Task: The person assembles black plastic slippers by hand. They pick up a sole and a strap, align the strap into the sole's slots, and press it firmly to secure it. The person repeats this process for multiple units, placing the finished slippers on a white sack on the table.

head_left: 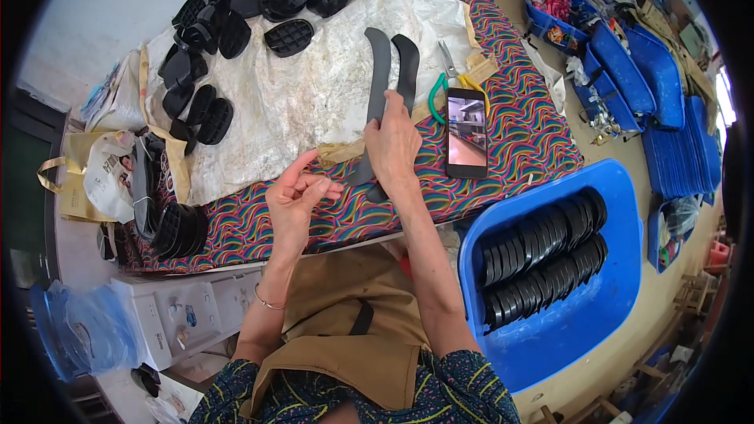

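Spanning the view: the work table (518,122) under a wavy multicoloured cloth, its near edge running just ahead of the person's lap and its right edge falling away to bare floor.
White sheet: a crinkled plastic sheet (314,94) covers the table's far left half, and its middle lies open around the hands.
Blue tub: a big, smooth plastic tub (620,196) sits to the right below the table edge, with rows of black curved pieces (542,255) standing on edge inside.
Blue trays: flat blue trays (667,110) lean stacked along the far right.
Black moulded parts: oval, grid-ribbed pieces (290,37) crowd the sheet's far left rim and top corner.
Curved strips: two long, dark, matt curved strips (390,78) lie side by side on the sheet, running from the table's middle back toward the person.
Right hand: the right hand (391,141) rests over the strips' near half, fingers closed around them, thumb on the left edge.
Left hand: the left hand (297,198) floats just left of the strips, palm up, fingers loosely curled and holding nothing, well clear of them.
Phone: a dark phone (466,132) lies just right of the right hand, screen lit.
Pliers: green-handled pliers (441,82) lie beyond the phone.
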`<state>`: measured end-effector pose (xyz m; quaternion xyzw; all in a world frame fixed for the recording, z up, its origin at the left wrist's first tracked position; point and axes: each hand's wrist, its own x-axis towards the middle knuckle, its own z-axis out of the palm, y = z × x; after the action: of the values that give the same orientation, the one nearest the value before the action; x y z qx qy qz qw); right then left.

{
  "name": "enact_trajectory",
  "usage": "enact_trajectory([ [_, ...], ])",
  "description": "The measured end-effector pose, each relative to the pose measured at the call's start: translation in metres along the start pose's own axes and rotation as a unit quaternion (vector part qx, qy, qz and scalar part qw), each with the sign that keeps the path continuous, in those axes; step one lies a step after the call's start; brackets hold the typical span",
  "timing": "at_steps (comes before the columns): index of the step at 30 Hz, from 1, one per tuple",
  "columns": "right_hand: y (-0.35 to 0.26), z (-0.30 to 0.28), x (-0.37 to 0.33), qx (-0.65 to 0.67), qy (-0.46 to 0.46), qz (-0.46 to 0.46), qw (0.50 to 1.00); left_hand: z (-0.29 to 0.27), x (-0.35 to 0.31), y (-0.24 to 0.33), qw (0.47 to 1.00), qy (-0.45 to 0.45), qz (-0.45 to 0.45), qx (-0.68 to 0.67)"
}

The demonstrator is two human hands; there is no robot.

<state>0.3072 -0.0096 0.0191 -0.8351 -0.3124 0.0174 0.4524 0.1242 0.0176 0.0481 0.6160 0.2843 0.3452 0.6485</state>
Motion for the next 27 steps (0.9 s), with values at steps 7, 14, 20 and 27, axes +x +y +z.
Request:
enact_trajectory([
  [7, 0.027, 0.008, 0.014, 0.428, -0.045, 0.177, 0.885, 0.012, 0.021, -0.005, 1.0, -0.003, -0.017, 0.01],
  [14, 0.034, 0.007, 0.016, 0.563, -0.085, 0.216, 0.794, 0.039, 0.079, -0.01, 0.988, -0.01, 0.032, 0.152],
  [20, 0.035, 0.005, 0.009, 0.457, -0.079, 0.181, 0.867, 0.059, 0.117, -0.031, 0.914, -0.076, 0.086, 0.389],
  [27, 0.024, -0.012, 0.006, 0.053, 0.011, -0.023, 0.998, 0.046, 0.132, -0.041, 0.922, -0.126, 0.022, 0.364],
])
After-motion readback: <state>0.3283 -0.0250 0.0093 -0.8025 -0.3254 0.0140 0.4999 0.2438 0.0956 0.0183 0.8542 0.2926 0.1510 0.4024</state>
